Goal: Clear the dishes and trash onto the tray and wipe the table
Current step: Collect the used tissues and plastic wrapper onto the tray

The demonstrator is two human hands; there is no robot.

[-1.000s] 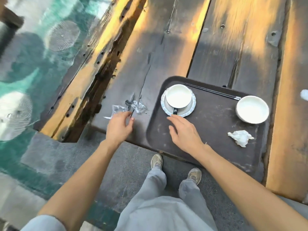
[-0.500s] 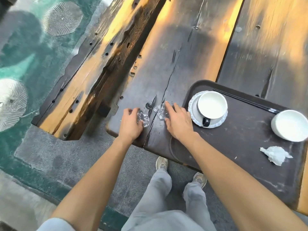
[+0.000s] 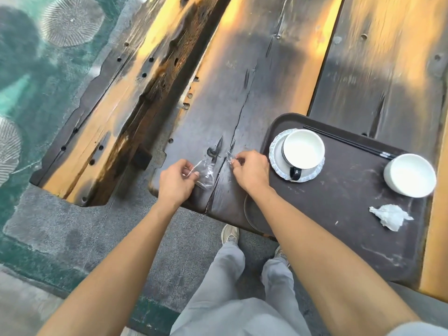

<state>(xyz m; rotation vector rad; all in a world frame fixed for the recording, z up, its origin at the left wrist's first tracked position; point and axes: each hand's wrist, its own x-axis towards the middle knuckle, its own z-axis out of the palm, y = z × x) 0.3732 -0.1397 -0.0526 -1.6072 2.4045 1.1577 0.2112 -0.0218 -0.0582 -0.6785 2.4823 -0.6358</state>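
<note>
Two crumpled clear plastic wrappers lie at the near edge of the dark wooden table (image 3: 242, 76). My left hand (image 3: 175, 181) pinches the larger wrapper (image 3: 206, 173) off the wood. My right hand (image 3: 252, 172) closes its fingertips on the smaller clear wrapper (image 3: 230, 156), just left of the tray. The dark brown tray (image 3: 339, 214) sits at the table's near right. On it stand a white cup (image 3: 303, 149) on a patterned saucer (image 3: 276, 151), a white bowl (image 3: 411, 174), black chopsticks (image 3: 349, 143) and a crumpled white tissue (image 3: 390, 217).
A gap with rough, holed planks (image 3: 135, 98) runs to the left of the table slab. Below are grey pavement, my grey trousers and shoes (image 3: 230, 235). A teal floor with round patterned discs (image 3: 70, 20) lies at the far left.
My right hand left the tray and came over to the wrappers. Both hands have closed on the clear plastic, and the left one has lifted its piece slightly.
</note>
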